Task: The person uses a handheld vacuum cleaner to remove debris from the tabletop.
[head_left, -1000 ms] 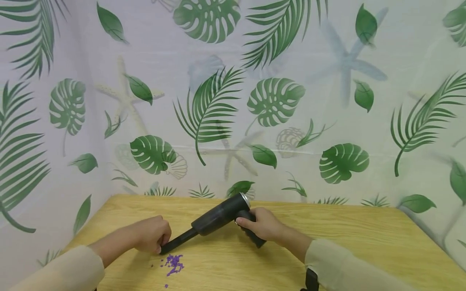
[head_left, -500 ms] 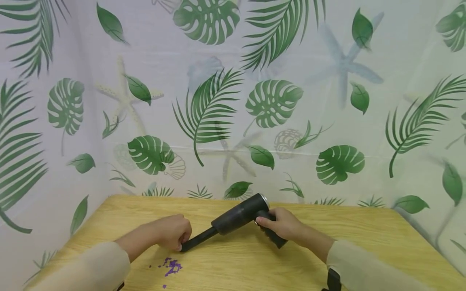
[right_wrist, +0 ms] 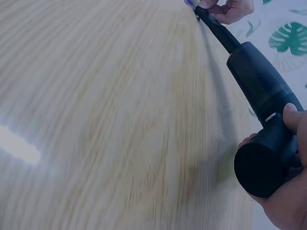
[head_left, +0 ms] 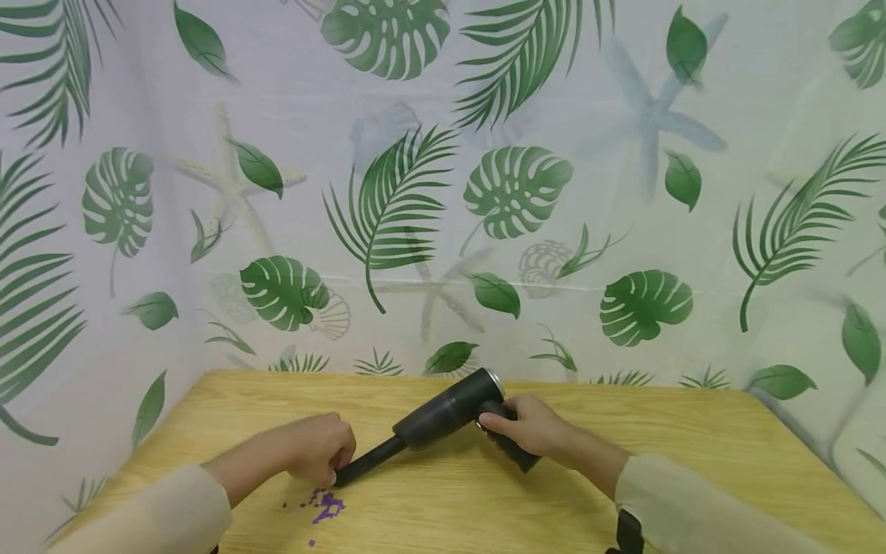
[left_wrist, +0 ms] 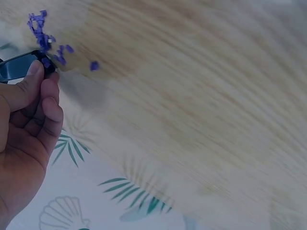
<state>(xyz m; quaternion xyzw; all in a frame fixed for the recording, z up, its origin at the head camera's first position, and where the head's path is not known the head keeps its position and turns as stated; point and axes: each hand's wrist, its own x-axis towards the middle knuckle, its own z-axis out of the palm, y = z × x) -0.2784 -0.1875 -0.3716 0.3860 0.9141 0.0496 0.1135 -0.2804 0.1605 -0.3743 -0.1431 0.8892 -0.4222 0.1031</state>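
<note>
A black handheld vacuum cleaner [head_left: 443, 415] slants across the table, its narrow nozzle [head_left: 370, 462] pointing down to the left. My right hand [head_left: 533, 427] grips its handle, with the thumb lying along the side in the right wrist view. Near the nozzle's tip, my left hand [head_left: 318, 448] pinches the end between thumb and fingers; the left wrist view shows the thumb on top of the nozzle [left_wrist: 17, 67]. Small purple bits [head_left: 325, 505] lie scattered on the wood just below the tip. In the left wrist view, purple bits [left_wrist: 41, 33] sit right beside the nozzle mouth.
The wooden table [head_left: 623, 462] reaches back to a white curtain [head_left: 443, 192] printed with green leaves and starfish. One stray purple bit [head_left: 311, 543] lies nearer the front. A bright reflection shows on the tabletop in the right wrist view.
Both hands and the vacuum cleaner first moved right, away from the purple bits, then slightly back left to them. The purple pile is smaller and sparser than a second ago.
</note>
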